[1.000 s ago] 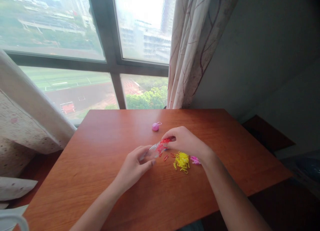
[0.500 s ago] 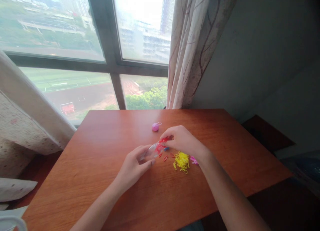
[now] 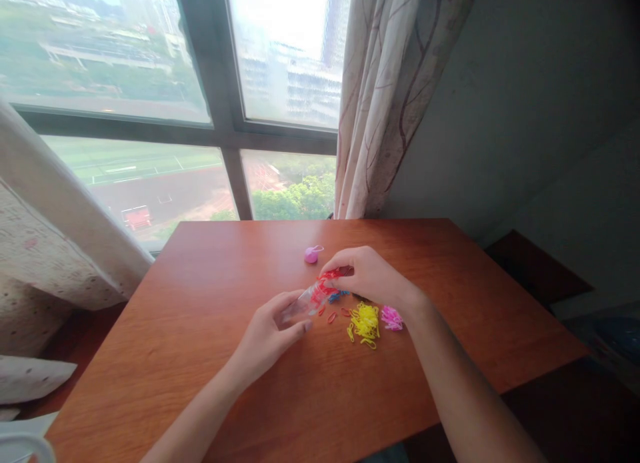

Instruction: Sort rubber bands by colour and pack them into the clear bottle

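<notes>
My left hand [image 3: 280,326] is closed round a small clear plastic container [image 3: 299,307], tilted with its mouth to the upper right. At that mouth, my right hand [image 3: 367,273] pinches a bunch of small red loop-shaped clips [image 3: 327,284]; more red shows inside the clear wall. A few loose red clips [image 3: 332,317] lie on the table just below. Close by are a pile of yellow clips [image 3: 365,321], a pink pile [image 3: 392,317] to its right, and blue clips [image 3: 338,295] partly hidden under my right hand.
A round pink cap [image 3: 311,255] with a loop stands farther back on the brown wooden table [image 3: 225,383]. Beyond the table are a window and a curtain [image 3: 367,103]. Another curtain [image 3: 40,276] hangs at left.
My right hand has shifted slightly up and to the right, so more of the blue and pink clips shows. My left hand and the container stay almost where they were.
</notes>
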Demonstrator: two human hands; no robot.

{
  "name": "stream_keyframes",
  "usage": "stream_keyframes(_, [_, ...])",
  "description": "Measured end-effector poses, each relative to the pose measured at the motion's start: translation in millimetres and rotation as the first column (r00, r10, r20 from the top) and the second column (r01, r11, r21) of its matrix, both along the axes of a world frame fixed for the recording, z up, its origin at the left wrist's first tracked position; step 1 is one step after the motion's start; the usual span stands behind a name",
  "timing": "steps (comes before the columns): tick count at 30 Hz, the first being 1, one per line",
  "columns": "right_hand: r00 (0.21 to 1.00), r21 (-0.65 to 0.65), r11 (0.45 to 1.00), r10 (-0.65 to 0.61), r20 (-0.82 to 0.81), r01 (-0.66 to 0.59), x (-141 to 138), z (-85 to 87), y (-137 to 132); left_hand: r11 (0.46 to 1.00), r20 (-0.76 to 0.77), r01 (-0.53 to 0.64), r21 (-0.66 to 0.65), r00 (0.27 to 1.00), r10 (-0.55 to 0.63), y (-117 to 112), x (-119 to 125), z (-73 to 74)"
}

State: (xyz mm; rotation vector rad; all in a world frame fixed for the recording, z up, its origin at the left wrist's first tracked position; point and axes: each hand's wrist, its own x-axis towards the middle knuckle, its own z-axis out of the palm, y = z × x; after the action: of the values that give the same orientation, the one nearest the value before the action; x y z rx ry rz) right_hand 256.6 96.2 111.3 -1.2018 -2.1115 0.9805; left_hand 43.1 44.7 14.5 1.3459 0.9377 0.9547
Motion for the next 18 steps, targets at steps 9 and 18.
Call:
stream_keyframes(9, [0.996, 0.074, 0.997, 0.032, 0.089, -0.038, -1.5, 3.7, -2.6, 1.0, 0.012, -0.013, 0.006, 1.0, 0.013, -1.8, -1.2, -2.1])
stream_keyframes(18, [0.982, 0.112, 0.993, 0.025, 0.19, -0.047, -5.1, 7.4, -10.8, 0.999, -0.029, -0.031, 0.011, 0.999, 0.031, -1.4, -1.2, -2.5])
